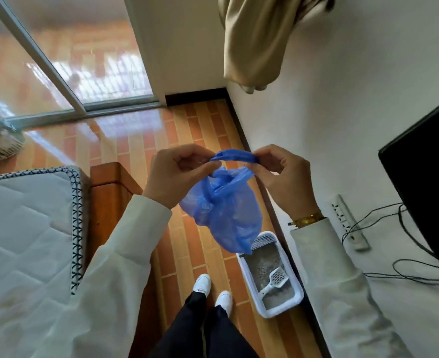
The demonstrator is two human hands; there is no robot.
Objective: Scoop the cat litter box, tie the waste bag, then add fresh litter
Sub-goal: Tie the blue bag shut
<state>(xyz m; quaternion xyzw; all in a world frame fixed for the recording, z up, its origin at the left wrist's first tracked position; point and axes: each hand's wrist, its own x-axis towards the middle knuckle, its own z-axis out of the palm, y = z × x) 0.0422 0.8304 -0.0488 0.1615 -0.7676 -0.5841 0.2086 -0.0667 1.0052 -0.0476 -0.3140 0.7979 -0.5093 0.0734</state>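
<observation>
A blue plastic waste bag [226,213] hangs in the air in front of me, bulging at the bottom. My left hand [173,174] pinches one end of the bag's twisted handle strip, and my right hand [281,174] pinches the other end, so the strip stretches between them above the bag. Below on the floor, against the wall, sits a white litter box [297,299] with grey litter in it. A white slotted scoop [276,280] lies inside the box on the litter.
A mattress [27,236] on a wooden bed frame [109,202] fills the left. A white wall runs along the right with a power strip [349,220], loose cables and a black screen [430,182]. A beige curtain [259,40] hangs above. Glass sliding door at the back.
</observation>
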